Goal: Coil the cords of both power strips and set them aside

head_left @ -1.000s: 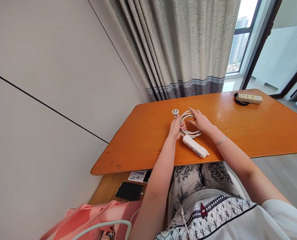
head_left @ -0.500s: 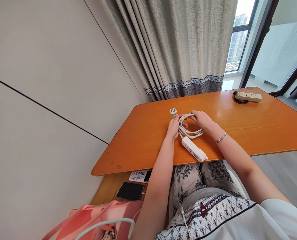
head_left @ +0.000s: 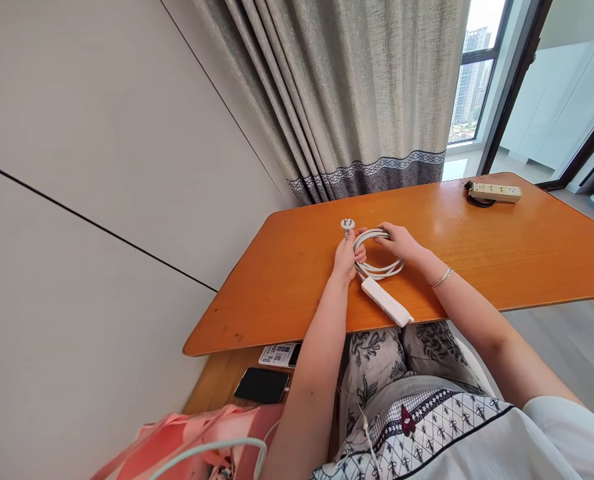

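Note:
A white power cord [head_left: 384,272] is wound into a loose coil over the wooden table [head_left: 287,267]. My left hand [head_left: 348,257] is closed round the left side of the coil, and the cord's plug [head_left: 347,224] sticks up past its thumb, prongs facing away from me. On the coil's far right side, the fingers of my right hand [head_left: 399,241] are closed on the cord. A white power strip [head_left: 387,301], joined to the cord, hangs or lies near the table's front edge, its sockets turned out of sight.
Another power strip [head_left: 497,192], beige with a black cord, lies at the table's far right. Below the table's left front are a phone [head_left: 261,385] and a pink bag [head_left: 177,440]. A grey curtain [head_left: 377,87] hangs behind the table.
The white power strip has rolled so its socket face no longer shows. The coil has shifted slightly left, and the left fingers now wrap round it.

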Tool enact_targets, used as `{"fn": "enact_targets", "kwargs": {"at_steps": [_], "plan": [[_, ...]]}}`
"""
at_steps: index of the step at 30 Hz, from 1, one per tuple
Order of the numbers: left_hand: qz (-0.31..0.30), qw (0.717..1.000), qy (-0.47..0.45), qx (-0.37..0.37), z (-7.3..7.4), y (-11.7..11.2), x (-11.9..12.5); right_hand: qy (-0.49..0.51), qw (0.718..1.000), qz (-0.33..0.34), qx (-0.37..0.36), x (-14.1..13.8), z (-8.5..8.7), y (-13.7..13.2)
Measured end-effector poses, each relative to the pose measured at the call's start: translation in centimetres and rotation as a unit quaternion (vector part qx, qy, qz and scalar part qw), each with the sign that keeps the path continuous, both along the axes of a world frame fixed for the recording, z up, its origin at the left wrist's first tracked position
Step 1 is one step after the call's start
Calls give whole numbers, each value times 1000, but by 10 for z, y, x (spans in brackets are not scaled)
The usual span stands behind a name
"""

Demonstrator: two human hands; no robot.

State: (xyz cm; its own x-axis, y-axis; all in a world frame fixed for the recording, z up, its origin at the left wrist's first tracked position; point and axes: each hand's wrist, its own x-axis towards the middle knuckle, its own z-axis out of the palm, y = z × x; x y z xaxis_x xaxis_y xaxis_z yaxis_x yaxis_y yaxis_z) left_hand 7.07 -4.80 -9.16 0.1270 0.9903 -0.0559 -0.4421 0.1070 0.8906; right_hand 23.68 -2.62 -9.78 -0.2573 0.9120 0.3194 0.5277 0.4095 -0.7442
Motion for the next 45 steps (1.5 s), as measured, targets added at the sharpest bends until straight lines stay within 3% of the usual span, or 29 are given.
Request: {"fn": "enact_targets", "kwargs": {"at_steps": [2, 4, 8, 13, 17, 21, 24, 27, 29, 32, 35, 38, 41, 45], "plan": [[39, 999, -20, -13, 2, 2, -2, 161, 982, 3, -98, -3, -4, 1], [77, 995, -49, -25, 5, 5, -5, 251, 950, 19, -188, -7, -6, 2], [106, 990, -84, -41, 5, 7, -7, 272, 932, 26, -237, -11, -9, 3], [91, 995, -33, -13, 0, 7, -4, 252, 939, -11, -232, -12, -15, 6], [111, 994, 9, 2, -4, 9, -3, 187, 960, -36, -206, -12, -19, 8], [190, 981, 29, -9, -8, 16, -7, 116, 977, -70, -164, -8, -18, 4], [242, 970, 31, -14, -11, 22, -14, -21, 985, -4, -169, -1, -10, -5], [279, 960, 29, -18, -13, 28, -23, -185, 950, 156, -196, 3, 0, -16], [294, 955, 27, -21, -14, 30, -26, -235, 922, 224, -210, 3, 5, -23], [300, 953, 25, -25, -15, 31, -28, -306, 909, 228, -169, 1, 9, -30], [297, 954, 26, -26, -16, 32, -28, -350, 918, 174, -61, 5, 13, -33], [286, 958, 27, -29, -17, 32, -29, -262, 950, 165, 30, 15, 19, -33], [250, 967, 24, -40, -18, 31, -27, -49, 981, 181, 52, 22, 24, -30], [149, 987, 22, -55, -19, 27, -18, 160, 975, 150, 22, 19, 17, -19]]}}
